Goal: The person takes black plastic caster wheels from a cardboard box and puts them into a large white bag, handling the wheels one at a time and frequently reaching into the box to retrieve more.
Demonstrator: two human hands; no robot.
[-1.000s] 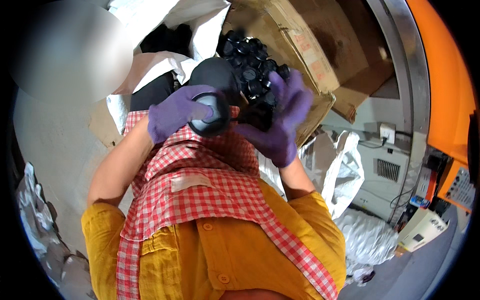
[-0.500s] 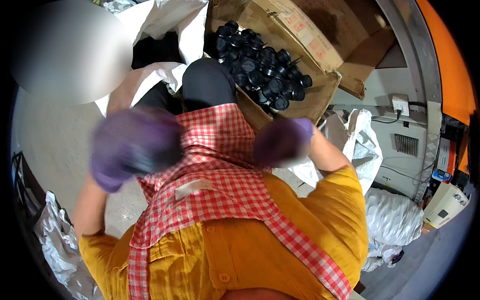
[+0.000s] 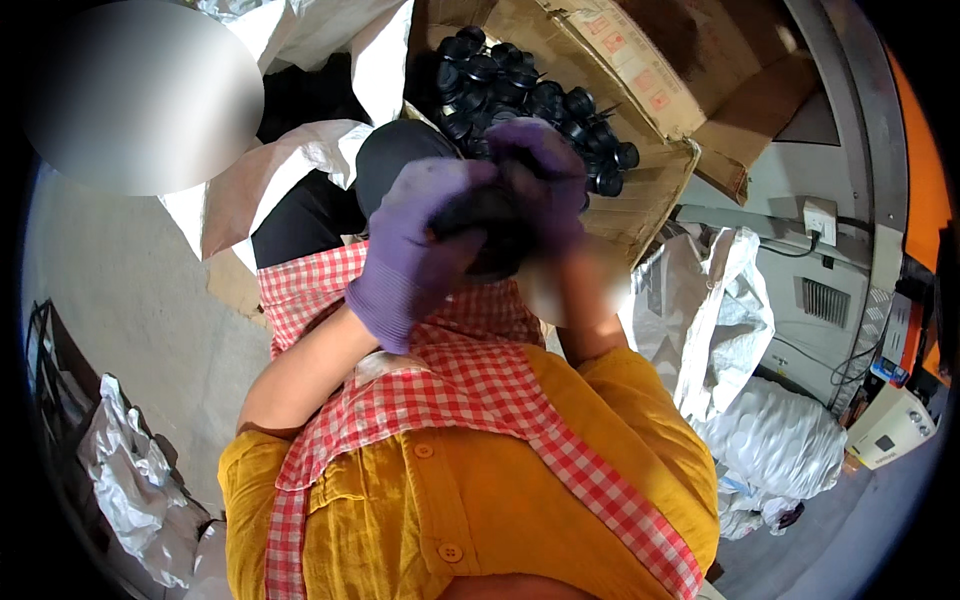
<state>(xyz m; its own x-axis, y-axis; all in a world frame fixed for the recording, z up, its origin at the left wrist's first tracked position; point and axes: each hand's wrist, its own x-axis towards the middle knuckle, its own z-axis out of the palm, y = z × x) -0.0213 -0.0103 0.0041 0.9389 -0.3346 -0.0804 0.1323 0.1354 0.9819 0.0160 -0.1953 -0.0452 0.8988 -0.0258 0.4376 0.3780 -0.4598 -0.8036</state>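
Both my hands wear purple gloves and meet above my lap. My left hand [image 3: 415, 240] is closed, with its thumb and fingers round a dark, black part [image 3: 492, 222]. From the other side my right hand [image 3: 555, 180] curls its fingers against the same part. The gloves and shadow hide most of its shape. Just beyond my hands, a heap of black round plastic parts [image 3: 520, 80] lies in an opened cardboard box [image 3: 640, 190].
A white sack [image 3: 380, 60] with dark contents stands at the far left, beside my knee. Another white sack [image 3: 710, 310] is on the right, near a grey cabinet with a plugged-in socket [image 3: 820, 220]. Crumpled silvery plastic [image 3: 140, 480] lies on the floor at the left.
My hands were apart and blurred, one on each side of my lap. They have come together in the middle, higher up in the picture, round the black part.
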